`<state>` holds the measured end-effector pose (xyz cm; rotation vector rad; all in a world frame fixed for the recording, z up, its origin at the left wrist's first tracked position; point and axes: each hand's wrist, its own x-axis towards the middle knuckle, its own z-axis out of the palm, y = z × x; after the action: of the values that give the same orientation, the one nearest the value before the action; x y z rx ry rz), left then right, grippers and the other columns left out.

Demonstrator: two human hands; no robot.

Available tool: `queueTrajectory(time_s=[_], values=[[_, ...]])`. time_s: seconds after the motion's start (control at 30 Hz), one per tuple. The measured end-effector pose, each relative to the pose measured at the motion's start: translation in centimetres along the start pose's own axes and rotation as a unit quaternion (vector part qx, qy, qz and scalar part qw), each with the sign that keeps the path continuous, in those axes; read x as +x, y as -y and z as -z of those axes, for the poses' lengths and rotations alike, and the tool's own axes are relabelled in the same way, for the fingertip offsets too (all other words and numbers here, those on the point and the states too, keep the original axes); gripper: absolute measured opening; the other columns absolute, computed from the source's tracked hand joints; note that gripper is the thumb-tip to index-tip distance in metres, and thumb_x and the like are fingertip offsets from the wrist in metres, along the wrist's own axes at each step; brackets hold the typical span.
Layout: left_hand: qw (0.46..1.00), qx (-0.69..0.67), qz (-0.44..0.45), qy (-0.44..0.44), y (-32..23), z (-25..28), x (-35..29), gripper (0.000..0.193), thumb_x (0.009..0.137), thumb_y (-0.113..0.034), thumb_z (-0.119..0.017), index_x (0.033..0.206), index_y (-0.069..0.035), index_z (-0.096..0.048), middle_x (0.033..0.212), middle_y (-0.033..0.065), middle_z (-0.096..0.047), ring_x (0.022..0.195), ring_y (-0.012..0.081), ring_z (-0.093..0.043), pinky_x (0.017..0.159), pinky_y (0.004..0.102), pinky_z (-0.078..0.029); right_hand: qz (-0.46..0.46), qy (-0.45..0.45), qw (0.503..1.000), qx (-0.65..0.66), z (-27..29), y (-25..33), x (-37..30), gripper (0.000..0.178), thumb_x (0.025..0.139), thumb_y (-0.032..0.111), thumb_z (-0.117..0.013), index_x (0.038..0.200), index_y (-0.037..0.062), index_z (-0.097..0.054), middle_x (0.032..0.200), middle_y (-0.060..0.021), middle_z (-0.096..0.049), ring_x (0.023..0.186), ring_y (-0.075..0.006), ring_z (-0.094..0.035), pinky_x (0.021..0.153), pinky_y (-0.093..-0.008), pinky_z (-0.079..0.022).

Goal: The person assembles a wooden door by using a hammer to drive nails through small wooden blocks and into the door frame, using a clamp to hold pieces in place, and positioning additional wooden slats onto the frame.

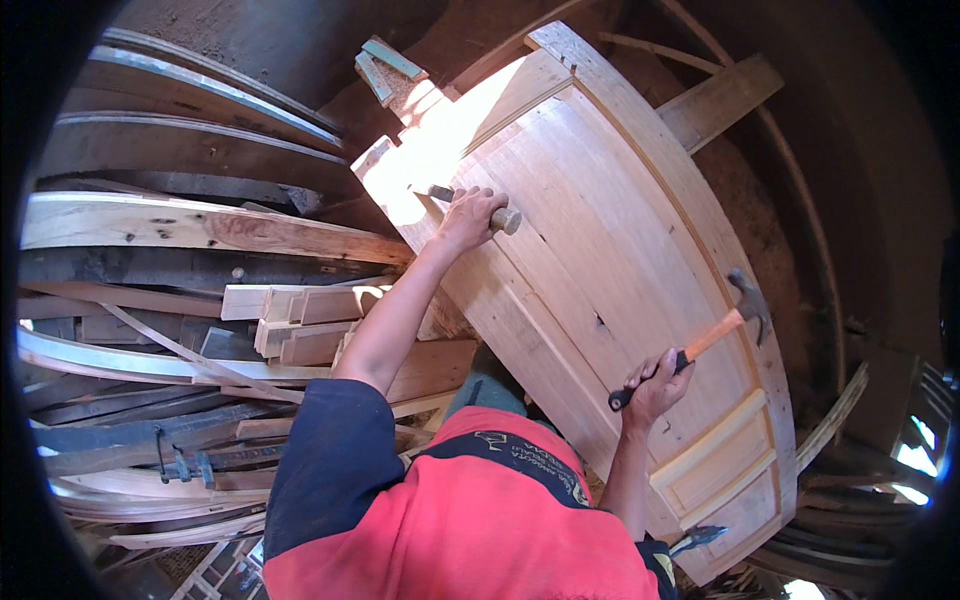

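Note:
A large pale wooden panelled door point(590, 260) lies in front of me, its frame and raised mouldings showing. My left hand point(470, 216) is closed around a short, thick tool with a round wooden end point(507, 220), held over the door's left edge. The tool's other end is dark, and I cannot make out its exact kind. In my right hand point(656, 386) is a claw hammer point(712, 333) with an orange shaft and black grip. Its metal head points up and away to the right, over the door's right side.
Long boards point(200, 225) are stacked along the left, with short cut pieces point(310, 310) nearer me. A clamp point(183, 468) sits among them. A dark metal tool point(697, 538) lies on the door's near end. A plank point(722, 100) sticks out past the door's far right side.

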<state>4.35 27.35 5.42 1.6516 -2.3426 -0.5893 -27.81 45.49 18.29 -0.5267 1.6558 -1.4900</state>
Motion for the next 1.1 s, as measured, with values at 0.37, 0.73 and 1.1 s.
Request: queueTrajectory(time_s=[0.37,0.73,1.1], values=[[1.0,-0.013,0.021,-0.015,-0.3,0.1,0.6,0.027,0.073,-0.007,-0.066,0.099,-0.011,-0.059,0.09,0.0094,-0.061,0.095,0.0313,-0.06,0.088,0.0442,-0.043,-0.195,0.252,0.94,-0.119,-11.0,-11.2,-2.5,0.02,0.102,0.024,-0.051,0.099,0.007,-0.042,0.067,-0.0033,-0.05,0.046,-0.0109,-0.051,0.039,-0.0284,-0.043],[1.0,-0.009,0.029,-0.004,-0.2,-0.5,0.7,0.024,0.074,-0.011,-0.07,0.096,-0.012,-0.06,0.091,0.0091,-0.062,0.097,0.0311,-0.059,0.088,0.0455,-0.043,-0.177,0.198,0.955,-0.136,-11.0,-13.1,-3.6,0.03,0.099,0.027,-0.052,0.105,-0.0019,-0.046,0.069,-0.0155,-0.053,0.061,-0.0298,-0.056,0.058,-0.0448,-0.044],[0.999,0.013,0.048,-0.012,-0.2,-0.1,2.1,0.026,0.073,-0.011,-0.071,0.097,-0.011,-0.061,0.094,0.0102,-0.063,0.098,0.0313,-0.06,0.09,0.0449,-0.044,0.01,0.263,0.934,-0.24,-10.7,-14.5,0.2,0.025,0.097,0.023,-0.053,0.095,-0.0021,-0.048,0.069,-0.02,-0.052,0.066,-0.0381,-0.057,0.064,-0.0497,-0.044]])
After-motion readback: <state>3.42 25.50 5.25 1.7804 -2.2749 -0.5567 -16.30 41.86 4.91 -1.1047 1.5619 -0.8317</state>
